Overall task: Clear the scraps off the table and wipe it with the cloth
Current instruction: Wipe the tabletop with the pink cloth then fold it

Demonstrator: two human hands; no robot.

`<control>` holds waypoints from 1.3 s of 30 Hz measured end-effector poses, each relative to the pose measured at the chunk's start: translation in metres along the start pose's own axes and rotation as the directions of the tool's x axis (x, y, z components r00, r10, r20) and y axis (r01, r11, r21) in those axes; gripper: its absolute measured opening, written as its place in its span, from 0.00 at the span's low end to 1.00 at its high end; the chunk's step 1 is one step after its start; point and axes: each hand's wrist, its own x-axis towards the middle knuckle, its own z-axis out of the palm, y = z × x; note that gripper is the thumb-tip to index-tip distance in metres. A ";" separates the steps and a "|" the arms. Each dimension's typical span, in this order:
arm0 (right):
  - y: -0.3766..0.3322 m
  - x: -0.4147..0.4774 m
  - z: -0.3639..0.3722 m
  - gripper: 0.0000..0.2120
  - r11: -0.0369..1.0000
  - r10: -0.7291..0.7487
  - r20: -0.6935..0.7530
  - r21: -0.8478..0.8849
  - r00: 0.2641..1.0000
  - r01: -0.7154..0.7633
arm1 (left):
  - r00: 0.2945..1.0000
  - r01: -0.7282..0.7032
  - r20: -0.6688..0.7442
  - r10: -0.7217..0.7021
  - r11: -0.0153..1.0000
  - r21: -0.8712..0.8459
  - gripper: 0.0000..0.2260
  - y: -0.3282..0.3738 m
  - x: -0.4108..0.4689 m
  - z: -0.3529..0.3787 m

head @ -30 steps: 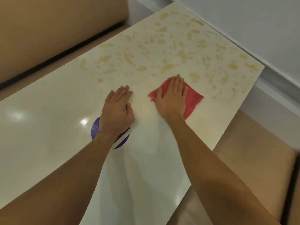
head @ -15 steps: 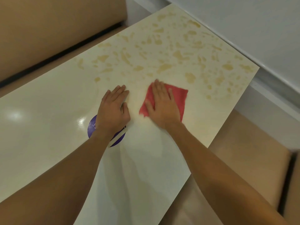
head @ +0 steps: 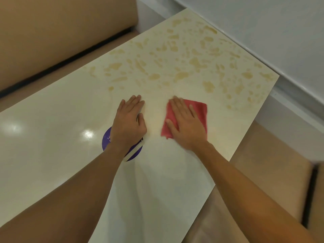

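Observation:
A folded red cloth [head: 199,111] lies flat on the cream table [head: 52,128]. My right hand [head: 185,123] presses on it with straight fingers, covering its left half. My left hand [head: 128,123] rests flat on the table just left of the cloth, fingers together. Its wrist covers part of a round purple sticker [head: 107,139]. Many tan smears [head: 182,65] spot the far half of the table, beyond both hands. No loose scraps show on the table.
A tan padded bench [head: 52,32] runs along the table's left side, and a second tan seat [head: 263,163] lies off its right edge. A pale wall ledge [head: 263,41] borders the far end.
My right hand slid the cloth left toward my left hand, then turned it slightly. My left hand stayed in place.

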 end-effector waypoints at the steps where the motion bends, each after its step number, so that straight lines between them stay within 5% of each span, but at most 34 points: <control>1: 0.011 -0.006 -0.001 0.33 0.996 0.093 -0.015 -0.001 0.996 -0.093 | 1.000 0.003 -0.005 -0.003 1.000 -0.004 0.22 -0.001 -0.001 0.000; 4: 0.012 0.035 -0.001 0.35 0.874 0.486 -0.071 0.009 0.871 -0.487 | 1.000 0.007 -0.005 -0.007 1.000 -0.021 0.22 -0.001 0.000 0.001; 6: -0.013 0.067 -0.002 0.36 0.850 0.527 -0.063 0.027 0.848 -0.526 | 1.000 0.014 0.004 -0.014 0.999 -0.030 0.22 -0.002 0.000 0.001; 9: -0.034 0.044 0.001 0.33 0.997 0.076 -0.005 -0.007 0.997 -0.076 | 1.000 0.028 0.003 -0.028 0.998 -0.058 0.23 0.000 -0.001 -0.001; 11: -0.018 0.004 0.000 0.32 0.994 -0.111 0.030 0.001 0.993 0.111 | 0.999 0.041 0.002 -0.041 0.996 -0.074 0.23 0.000 -0.002 -0.003; 13: 0.006 -0.001 -0.001 0.31 0.998 0.051 -0.017 -0.021 0.999 -0.052 | 0.999 0.047 0.007 -0.046 0.995 -0.087 0.23 0.000 -0.002 -0.004; 15: 0.006 0.031 -0.002 0.33 0.933 0.358 -0.053 -0.015 0.932 -0.360 | 0.999 0.051 0.013 -0.050 0.995 -0.088 0.23 0.000 -0.002 -0.004; 17: -0.020 0.066 -0.001 0.35 0.879 0.477 -0.057 0.017 0.877 -0.476 | 0.999 0.048 0.016 -0.047 0.995 -0.083 0.23 0.000 -0.001 -0.004; 20: -0.050 0.057 0.004 0.33 0.992 0.124 -0.019 -0.019 0.992 -0.125 | 0.999 0.051 0.019 -0.049 0.995 -0.088 0.23 0.002 -0.002 -0.005; 22: -0.034 0.024 0.003 0.32 0.997 -0.083 0.015 -0.007 0.996 0.083 | 0.998 0.054 0.022 -0.052 0.995 -0.079 0.23 0.001 -0.002 -0.004; 25: 0.000 0.020 0.002 0.32 0.981 0.194 -0.050 -0.013 0.980 -0.195 | 0.998 0.060 0.019 -0.059 0.995 -0.084 0.23 0.000 -0.003 -0.004; 28: -0.011 0.068 0.001 0.35 0.859 0.512 -0.067 0.046 0.856 -0.510 | 0.998 0.065 0.016 -0.064 0.995 -0.078 0.23 -0.001 -0.002 -0.003; 30: -0.028 0.083 0.000 0.35 0.904 0.427 -0.042 0.036 0.903 -0.425 | 0.998 0.067 0.013 -0.066 0.996 -0.067 0.23 -0.001 -0.002 -0.001; 32: -0.031 0.062 0.000 0.34 0.990 0.138 -0.001 0.021 0.990 -0.138 | 0.998 0.061 0.002 -0.061 0.996 -0.064 0.23 0.000 -0.001 -0.002; 34: -0.011 0.024 0.000 0.33 0.999 -0.020 0.028 0.031 0.999 0.019 | 0.999 0.049 -0.013 -0.050 0.998 -0.046 0.23 0.001 0.000 -0.001; 36: 0.016 0.013 -0.001 0.33 0.992 0.125 -0.008 0.027 0.992 -0.125 | 0.999 0.038 -0.020 -0.038 0.999 -0.017 0.23 -0.001 0.003 -0.001; 39: 0.025 0.060 -0.003 0.35 0.884 0.468 -0.053 0.021 0.882 -0.468 | 1.000 0.001 0.016 -0.002 0.999 0.047 0.23 -0.001 0.012 -0.003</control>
